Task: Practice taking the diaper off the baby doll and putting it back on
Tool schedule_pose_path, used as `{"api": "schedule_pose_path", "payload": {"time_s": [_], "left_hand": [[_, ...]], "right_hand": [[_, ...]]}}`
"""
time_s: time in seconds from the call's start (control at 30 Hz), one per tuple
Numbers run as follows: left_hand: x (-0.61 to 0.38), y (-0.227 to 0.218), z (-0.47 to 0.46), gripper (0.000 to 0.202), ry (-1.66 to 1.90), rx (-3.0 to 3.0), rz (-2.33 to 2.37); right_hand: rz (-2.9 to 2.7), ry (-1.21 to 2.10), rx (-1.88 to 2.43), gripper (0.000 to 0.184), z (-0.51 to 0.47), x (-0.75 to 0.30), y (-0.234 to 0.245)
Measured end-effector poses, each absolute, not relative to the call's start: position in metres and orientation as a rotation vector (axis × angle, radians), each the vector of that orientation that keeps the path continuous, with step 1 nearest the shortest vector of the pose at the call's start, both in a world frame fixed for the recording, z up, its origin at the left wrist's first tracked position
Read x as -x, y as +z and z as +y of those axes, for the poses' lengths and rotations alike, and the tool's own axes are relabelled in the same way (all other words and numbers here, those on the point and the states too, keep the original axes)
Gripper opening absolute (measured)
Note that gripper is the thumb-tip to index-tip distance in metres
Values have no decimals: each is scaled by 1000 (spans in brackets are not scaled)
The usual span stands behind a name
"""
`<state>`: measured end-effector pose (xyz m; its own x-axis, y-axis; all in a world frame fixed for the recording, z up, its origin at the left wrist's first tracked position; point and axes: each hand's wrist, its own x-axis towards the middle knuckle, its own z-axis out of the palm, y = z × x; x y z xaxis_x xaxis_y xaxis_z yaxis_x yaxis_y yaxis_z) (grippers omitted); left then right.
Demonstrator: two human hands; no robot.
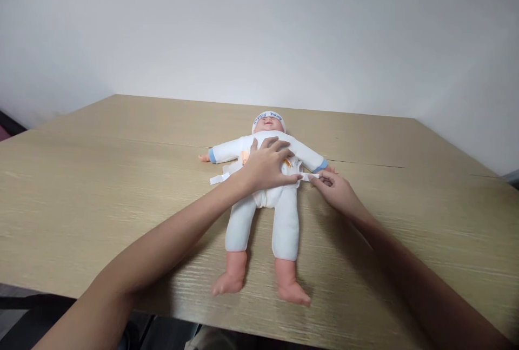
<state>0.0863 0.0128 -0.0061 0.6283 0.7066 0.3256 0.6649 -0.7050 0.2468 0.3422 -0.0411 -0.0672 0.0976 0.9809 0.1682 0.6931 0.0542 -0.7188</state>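
A baby doll (284,220) in a white suit and white cap lies on its back on the wooden table (101,193), feet toward me. My left hand (270,166) rests flat on the doll's belly with fingers spread. My right hand (334,185) pinches a white diaper tab (310,176) at the doll's right hip. Another white tab (219,178) sticks out on the doll's other side, lying on the table.
A plain white wall (259,31) stands behind the table. The table's front edge (243,334) runs close below the doll's feet, with dark floor beneath. A seam crosses the tabletop behind the doll.
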Motion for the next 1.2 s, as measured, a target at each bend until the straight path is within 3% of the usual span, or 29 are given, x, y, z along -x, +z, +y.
{"api": "schedule_pose_path", "payload": {"time_s": [0.17,0.37,0.67,0.87,1.03,1.2], "left_hand": [[-87,-6,12,60,602,-2716,1210],[-89,-8,15,61,619,-2717,1202],[-88,-3,13,52,618,-2722,1137],[-88,-8,16,56,639,-2710,1128],[-88,-10,16,54,643,-2679,1147],[-87,-10,16,54,687,-2632,1138]], "right_hand": [[-1548,814,1484,57,-46,-343,-45],[-1577,883,1385,43,-23,-299,-22],[-1565,759,1373,49,-14,-273,-38],[-1699,421,1180,32,-49,-277,-55],[-1736,398,1110,44,-54,-277,-64],[-1849,253,1091,44,-54,-274,-65]]}}
